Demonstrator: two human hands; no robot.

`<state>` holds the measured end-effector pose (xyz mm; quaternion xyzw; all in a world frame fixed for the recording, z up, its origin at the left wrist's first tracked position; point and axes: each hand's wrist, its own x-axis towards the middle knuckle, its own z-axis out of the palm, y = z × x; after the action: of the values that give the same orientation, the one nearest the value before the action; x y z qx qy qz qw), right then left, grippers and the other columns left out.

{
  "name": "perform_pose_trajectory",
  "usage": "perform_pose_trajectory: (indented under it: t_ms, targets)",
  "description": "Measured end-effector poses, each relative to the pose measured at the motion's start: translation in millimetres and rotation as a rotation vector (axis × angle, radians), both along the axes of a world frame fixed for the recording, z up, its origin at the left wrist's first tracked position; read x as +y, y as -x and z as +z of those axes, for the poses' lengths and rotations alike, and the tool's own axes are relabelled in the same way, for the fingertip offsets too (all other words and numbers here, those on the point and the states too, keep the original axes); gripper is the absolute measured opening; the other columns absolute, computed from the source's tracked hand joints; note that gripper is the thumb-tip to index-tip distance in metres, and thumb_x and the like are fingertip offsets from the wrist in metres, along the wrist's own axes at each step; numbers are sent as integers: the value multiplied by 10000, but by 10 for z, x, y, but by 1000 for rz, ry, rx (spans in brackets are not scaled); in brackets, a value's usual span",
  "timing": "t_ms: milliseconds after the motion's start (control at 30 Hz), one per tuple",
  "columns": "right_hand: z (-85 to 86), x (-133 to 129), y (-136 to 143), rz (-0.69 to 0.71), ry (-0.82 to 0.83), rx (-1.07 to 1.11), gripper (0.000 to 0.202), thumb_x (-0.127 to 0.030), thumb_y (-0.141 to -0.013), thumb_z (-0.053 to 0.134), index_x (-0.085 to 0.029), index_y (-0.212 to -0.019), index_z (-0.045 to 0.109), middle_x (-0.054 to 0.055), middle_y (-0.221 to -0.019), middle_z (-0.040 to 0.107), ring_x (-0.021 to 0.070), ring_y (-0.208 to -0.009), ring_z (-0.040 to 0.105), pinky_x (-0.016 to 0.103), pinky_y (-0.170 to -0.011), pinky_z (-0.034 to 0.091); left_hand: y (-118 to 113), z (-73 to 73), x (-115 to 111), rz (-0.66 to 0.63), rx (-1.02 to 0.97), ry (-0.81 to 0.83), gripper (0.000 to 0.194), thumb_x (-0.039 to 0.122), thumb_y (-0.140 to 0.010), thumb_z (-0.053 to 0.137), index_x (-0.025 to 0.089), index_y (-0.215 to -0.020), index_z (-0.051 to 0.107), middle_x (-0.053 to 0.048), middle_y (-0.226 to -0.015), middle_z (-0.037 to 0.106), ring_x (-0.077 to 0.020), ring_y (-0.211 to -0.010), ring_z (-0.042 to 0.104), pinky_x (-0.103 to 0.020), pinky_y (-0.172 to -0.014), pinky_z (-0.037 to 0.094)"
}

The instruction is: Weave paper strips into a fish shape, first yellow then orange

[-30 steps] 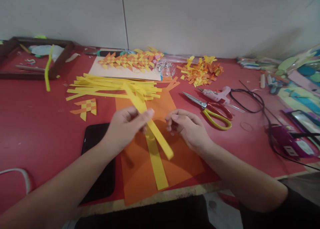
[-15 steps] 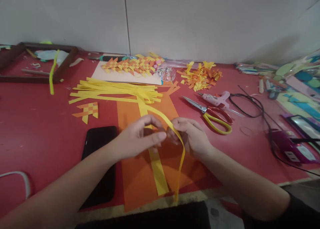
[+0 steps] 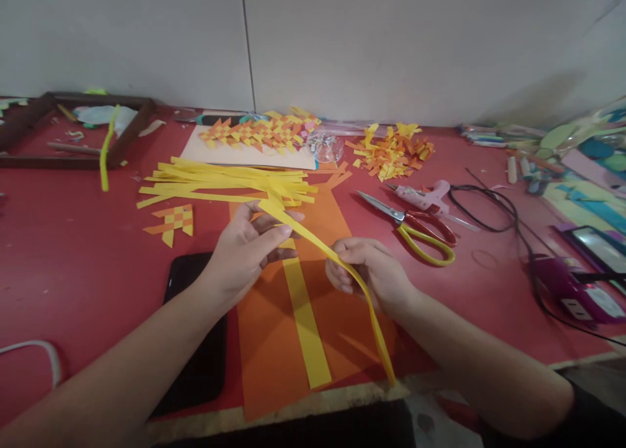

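A long yellow paper strip [image 3: 313, 237] stretches between my two hands, its lower end hanging by the table's front edge. My left hand [image 3: 249, 246] has thumb and fingers closed around the strip near its upper end. The middle of the strip is pinched in my right hand [image 3: 369, 268]. Beneath them, another yellow paper strip [image 3: 308, 330] lies lengthwise on orange paper sheets [image 3: 267, 343]. Behind is a pile of yellow strips [image 3: 195, 174]. To the left sits a small woven paper fish [image 3: 177, 221] in orange and yellow checks.
A black phone [image 3: 195, 343] lies under my left forearm. Scissors [image 3: 411, 226], a pink glue gun [image 3: 425, 195] and a black cord [image 3: 511, 207] are at right. Paper scraps [image 3: 391, 151], several woven pieces [image 3: 259, 132] and a brown frame [image 3: 132, 132] stand toward the wall.
My left hand has moved left and up, and is now closed on the strip's upper end. The strip's hanging end has swung right. My right hand keeps its pinch.
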<state>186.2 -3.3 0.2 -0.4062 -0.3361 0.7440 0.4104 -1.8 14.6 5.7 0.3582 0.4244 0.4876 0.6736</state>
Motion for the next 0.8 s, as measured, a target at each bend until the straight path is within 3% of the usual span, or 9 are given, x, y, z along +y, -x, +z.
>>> perform_pose_trajectory:
  t_ms: [667,800]
  targets:
    - [-10,10,-1,8,-41,-38,205,-207,-680,580,-180,-500,485,-17,-436,477,106,-395,432,264,-433,252,-20,30,7,5,4,15,320,159,-749,713,204,-941,461,-44,-1073,720,-183,-898,711,-229,-587,575]
    - [-13,2,4,10,-42,-45,206,-212,-682,580,-181,-500,488,-19,-441,477,105,-399,430,264,-438,257,-22,23,11,18,-8,23,293,122,-757,693,206,-858,431,-32,-1032,731,-145,-820,702,-215,-577,574]
